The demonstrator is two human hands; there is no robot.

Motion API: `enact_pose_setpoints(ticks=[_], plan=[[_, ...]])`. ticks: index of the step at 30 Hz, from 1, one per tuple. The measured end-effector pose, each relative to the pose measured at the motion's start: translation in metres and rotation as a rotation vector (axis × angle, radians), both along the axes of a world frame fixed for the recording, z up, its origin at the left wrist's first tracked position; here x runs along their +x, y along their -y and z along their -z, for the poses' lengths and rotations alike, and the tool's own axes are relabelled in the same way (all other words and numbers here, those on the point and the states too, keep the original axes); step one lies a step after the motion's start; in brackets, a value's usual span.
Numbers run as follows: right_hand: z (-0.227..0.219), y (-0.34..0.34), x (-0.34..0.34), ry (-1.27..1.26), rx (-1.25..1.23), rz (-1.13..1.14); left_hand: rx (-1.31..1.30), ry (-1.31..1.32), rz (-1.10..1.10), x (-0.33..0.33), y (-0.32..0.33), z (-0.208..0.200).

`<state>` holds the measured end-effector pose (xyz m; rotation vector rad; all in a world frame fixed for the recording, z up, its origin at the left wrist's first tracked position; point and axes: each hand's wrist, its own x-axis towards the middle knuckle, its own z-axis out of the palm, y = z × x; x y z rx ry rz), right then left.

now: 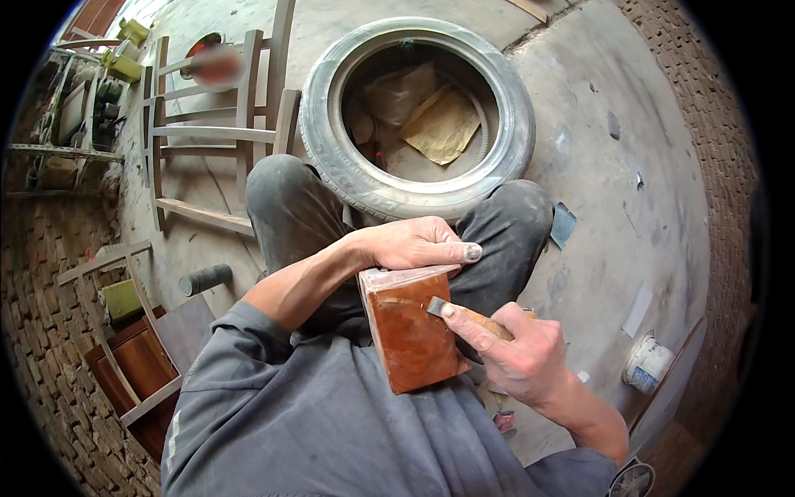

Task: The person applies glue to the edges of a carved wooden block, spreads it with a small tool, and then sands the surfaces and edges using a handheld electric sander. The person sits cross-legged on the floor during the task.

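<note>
A reddish-brown wooden block (411, 335), box-like with a pale, dusty far edge, rests tilted against my lap and belly. My left hand (411, 244) grips that far edge, thumb stretched along it to the right and fingers folded over, partly hidden. In my right hand (527, 352) is a chisel (487, 320) with a wooden handle and a short flat metal blade. Its blade tip meets or nearly meets the block's upper right face, and my index finger presses along the tool near the blade. Whether the block is hollow cannot be seen.
A tyre (319, 124) lies beyond my knees, with a yellowish sheet (443, 124) inside. Grey wooden frames (246, 108) stand at the far left. A dark cylinder (205, 280) lies left of me. On the right are a white tub (648, 364) and a bluish sandpaper-like piece (562, 225).
</note>
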<state>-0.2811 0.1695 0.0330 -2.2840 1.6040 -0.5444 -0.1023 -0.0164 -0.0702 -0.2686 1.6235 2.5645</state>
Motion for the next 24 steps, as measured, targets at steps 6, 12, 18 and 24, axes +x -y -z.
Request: enact_pose_setpoints(ticks=[6,12,18,24], plan=[[0.005,0.008,0.008,0.058,-0.054,-0.034,-0.072,-0.005,0.011,-0.001,-0.001,0.000],[0.001,-0.002,-0.002,0.004,-0.017,-0.021,-0.074,0.014,0.003,0.001,-0.003,-0.001],[-0.002,0.018,0.018,0.000,-0.118,-0.116,-0.069,0.041,0.011,-0.004,-0.005,-0.002],[0.000,0.011,0.009,0.013,-0.081,-0.076,-0.054,0.037,0.009,-0.007,-0.006,-0.001]])
